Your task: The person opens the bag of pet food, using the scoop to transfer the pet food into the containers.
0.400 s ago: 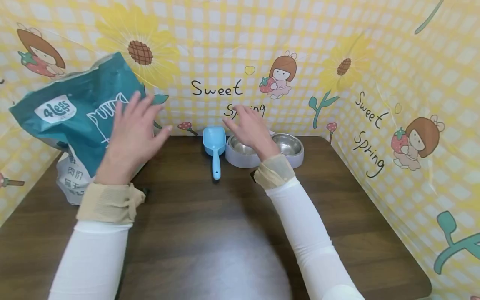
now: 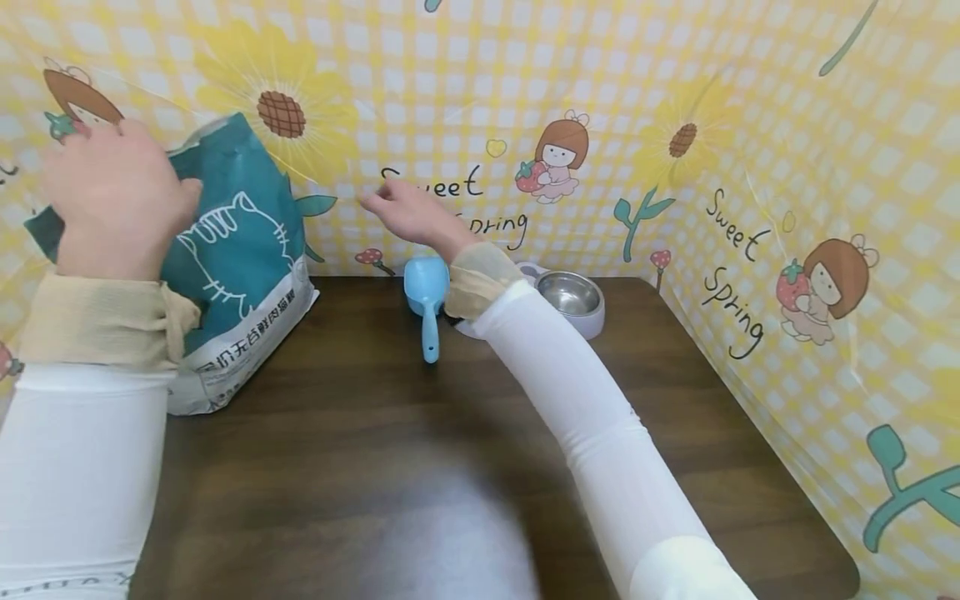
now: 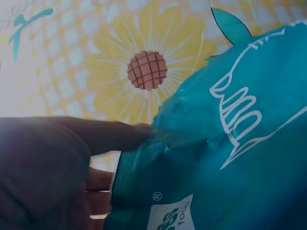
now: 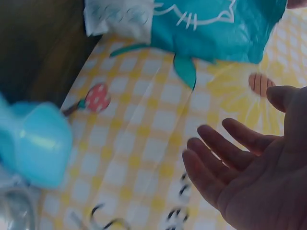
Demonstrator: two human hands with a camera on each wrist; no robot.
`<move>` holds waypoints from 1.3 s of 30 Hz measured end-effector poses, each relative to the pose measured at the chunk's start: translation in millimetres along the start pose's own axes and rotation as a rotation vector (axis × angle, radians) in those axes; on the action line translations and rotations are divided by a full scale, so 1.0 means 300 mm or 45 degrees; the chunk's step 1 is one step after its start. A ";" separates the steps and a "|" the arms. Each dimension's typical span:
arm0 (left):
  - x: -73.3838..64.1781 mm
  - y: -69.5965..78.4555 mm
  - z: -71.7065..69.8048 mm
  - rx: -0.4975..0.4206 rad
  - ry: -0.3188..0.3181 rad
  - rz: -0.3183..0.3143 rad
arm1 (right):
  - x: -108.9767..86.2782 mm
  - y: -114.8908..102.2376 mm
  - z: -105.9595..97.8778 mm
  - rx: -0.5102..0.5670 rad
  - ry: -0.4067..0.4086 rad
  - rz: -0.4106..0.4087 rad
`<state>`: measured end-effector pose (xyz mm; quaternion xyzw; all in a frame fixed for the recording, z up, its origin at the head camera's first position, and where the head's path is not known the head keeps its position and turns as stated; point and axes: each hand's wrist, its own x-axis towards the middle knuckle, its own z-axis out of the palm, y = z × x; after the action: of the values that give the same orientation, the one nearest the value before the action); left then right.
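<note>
A teal and white cat food bag [image 2: 243,208] with a cat outline stands at the left of the table. My left hand [image 2: 120,204] is at its top edge and hides that corner in the head view. In the left wrist view the thumb [image 3: 112,136] lies on the bag's front and the other fingers are behind the edge, pinching it. My right hand [image 2: 416,215] is raised over the back of the table, to the right of the bag. The right wrist view shows its fingers [image 4: 216,148] spread, loosely bent and holding nothing.
A light blue scoop [image 2: 427,287] lies at the back of the brown wooden table [image 2: 360,400]. Beside it is a double pet bowl [image 2: 592,321] with steel inserts, its left half mostly covered by my right forearm. A yellow checked wall covering [image 2: 435,100] surrounds the table.
My left hand has moved left from in front of the bag to its top edge and pinches it. The right hand has moved left from above the bowl. The bag stands more upright.
</note>
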<state>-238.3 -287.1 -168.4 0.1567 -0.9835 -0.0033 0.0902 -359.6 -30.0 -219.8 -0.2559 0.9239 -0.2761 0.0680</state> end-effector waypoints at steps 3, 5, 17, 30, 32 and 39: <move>0.021 -0.009 0.004 0.078 -0.082 -0.075 | 0.034 -0.104 0.010 0.003 -0.055 -0.007; 0.031 -0.005 0.018 0.088 -0.095 -0.071 | 0.049 -0.166 0.021 0.024 -0.077 0.011; 0.018 0.038 0.066 0.053 -0.041 0.000 | 0.090 -0.317 0.053 0.147 -0.170 0.070; -0.057 0.133 0.066 0.003 -0.006 0.040 | 0.124 -0.338 0.082 0.406 -0.130 0.282; -0.063 0.141 0.072 -0.006 0.021 0.049 | 0.130 -0.343 0.089 0.461 -0.128 0.325; -0.074 0.145 0.081 -0.026 0.073 0.087 | 0.138 -0.353 0.111 0.542 -0.101 0.313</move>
<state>-235.3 -239.5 -194.7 0.1222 -0.9852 -0.0058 0.1201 -340.1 -142.8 -189.3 -0.1321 0.8657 -0.4440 0.1896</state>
